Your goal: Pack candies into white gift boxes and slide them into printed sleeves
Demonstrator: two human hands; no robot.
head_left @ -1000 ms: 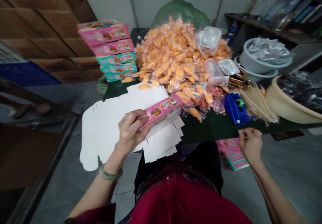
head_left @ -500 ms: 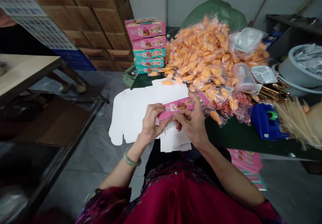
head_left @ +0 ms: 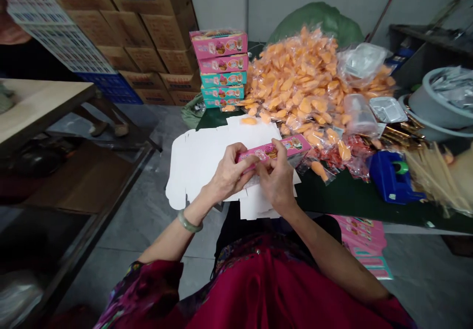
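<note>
A pink printed cardboard box (head_left: 299,144) lies between my hands, its long illustrated side facing up and away from me. My left hand (head_left: 232,171) grips its left end, fingers over the far edge and thumb across the near one. My right hand (head_left: 277,179) holds the middle of its near side, index finger stretched along the top and the other fingers curled below. Beneath are flat white cardboard blanks (head_left: 199,156), spread on the dark green tabletop (head_left: 332,196). A packet with an orange piece (head_left: 249,120) lies on the blanks' far edge.
Behind stand stacked pink and teal boxes (head_left: 223,63) and a large heap of wrapped orange pieces (head_left: 299,78). To the right are a blue tape dispenser (head_left: 391,179), wooden sticks (head_left: 436,176) and a grey tub (head_left: 436,97). Another person (head_left: 25,48) is by a table at left.
My left hand has shifted its grip, with the thumb now over the box's left end. The box has tilted and moved slightly right. The camera view has shifted a little.
</note>
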